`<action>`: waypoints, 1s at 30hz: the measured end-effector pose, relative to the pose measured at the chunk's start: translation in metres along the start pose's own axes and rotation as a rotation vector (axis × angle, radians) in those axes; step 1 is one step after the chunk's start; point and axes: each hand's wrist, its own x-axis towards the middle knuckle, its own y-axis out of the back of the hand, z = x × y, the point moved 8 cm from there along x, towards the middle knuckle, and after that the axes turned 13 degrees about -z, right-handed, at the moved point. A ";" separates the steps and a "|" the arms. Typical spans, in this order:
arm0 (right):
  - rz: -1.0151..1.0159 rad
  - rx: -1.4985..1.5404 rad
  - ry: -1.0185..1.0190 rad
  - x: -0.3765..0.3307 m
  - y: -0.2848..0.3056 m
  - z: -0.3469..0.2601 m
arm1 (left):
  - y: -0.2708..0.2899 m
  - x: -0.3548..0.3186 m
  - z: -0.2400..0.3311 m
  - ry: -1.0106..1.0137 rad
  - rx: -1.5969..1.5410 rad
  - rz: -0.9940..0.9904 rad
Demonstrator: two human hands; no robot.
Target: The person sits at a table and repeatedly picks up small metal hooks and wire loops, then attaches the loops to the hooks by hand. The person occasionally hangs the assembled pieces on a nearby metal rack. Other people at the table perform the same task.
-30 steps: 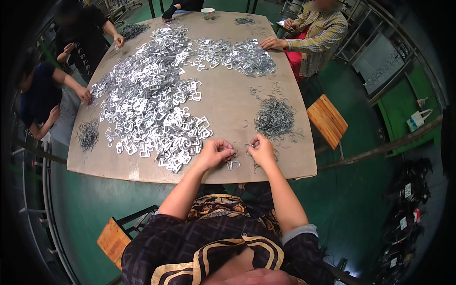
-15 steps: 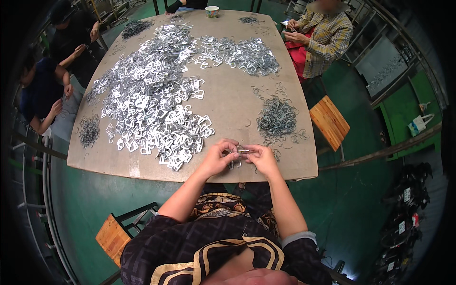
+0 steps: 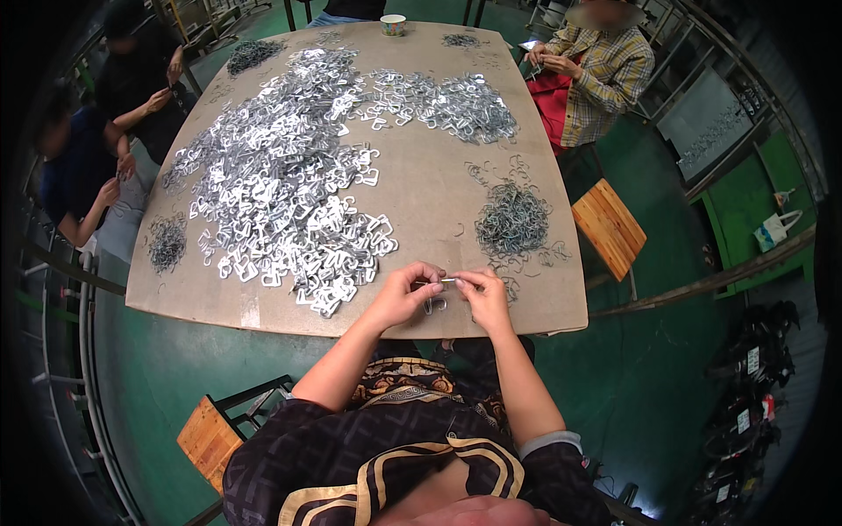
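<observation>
My left hand (image 3: 408,294) and my right hand (image 3: 485,295) are close together over the near edge of the table. Both are closed in a pinch, fingertips facing each other. Between them runs a thin, shiny metal piece (image 3: 449,280), gripped at its two ends. A bent metal hook (image 3: 436,305) shows just below my left fingertips; whether it hangs from them or lies on the table I cannot tell. A large heap of flat, silvery metal hooks (image 3: 289,175) spreads left of my hands. Beyond my right hand is a pile of small, dark, curved wire pieces (image 3: 511,217).
The brown tabletop (image 3: 430,197) bears more hooks (image 3: 474,107) at the far right, other wire piles (image 3: 166,243), and a paper cup (image 3: 393,25) at the far edge. People sit at the left and right sides, handling small pieces. Wooden stools (image 3: 610,228) stand near the table.
My right hand has turned slightly, with its fingers drawn up more upright. The thin metal piece between my hands now shows more plainly. Co-workers' hands have shifted a little.
</observation>
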 end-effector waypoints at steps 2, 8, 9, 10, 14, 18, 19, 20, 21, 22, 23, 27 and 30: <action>-0.112 0.461 -0.284 -0.003 -0.017 0.006 | -0.001 0.000 0.003 0.011 0.069 0.006; 0.008 0.149 -0.055 -0.008 -0.011 -0.032 | -0.001 0.001 0.013 -0.018 0.295 0.041; 0.001 0.100 -0.049 -0.009 -0.011 -0.038 | -0.002 0.000 0.017 -0.011 0.343 0.036; -0.004 0.050 -0.044 -0.010 -0.010 -0.045 | -0.002 0.000 0.019 -0.005 0.391 0.028; -0.034 -0.036 0.013 -0.011 -0.017 -0.057 | 0.003 -0.001 0.008 -0.001 0.139 0.103; -0.043 0.088 0.040 -0.006 -0.016 -0.057 | 0.012 -0.007 0.019 -0.058 -0.030 0.099; -0.022 0.021 0.027 -0.004 -0.013 -0.042 | 0.015 -0.009 0.024 -0.092 -0.053 0.107; -0.003 -0.047 0.013 -0.002 -0.012 -0.036 | 0.019 -0.011 0.028 -0.098 -0.005 0.118; -0.026 -0.179 0.017 0.000 -0.015 -0.036 | 0.024 -0.014 0.031 -0.104 0.043 0.129; -0.016 -0.271 -0.003 0.001 -0.020 -0.032 | 0.027 -0.016 0.034 -0.109 0.093 0.139; -0.006 -0.364 -0.025 0.002 -0.029 -0.026 | 0.026 -0.017 0.040 -0.120 0.077 0.143; -0.011 -0.400 -0.107 0.013 -0.045 -0.013 | 0.027 -0.021 0.034 -0.109 0.173 0.158; -0.050 -0.322 -0.141 0.026 -0.042 -0.003 | 0.024 -0.022 0.027 -0.093 0.217 0.155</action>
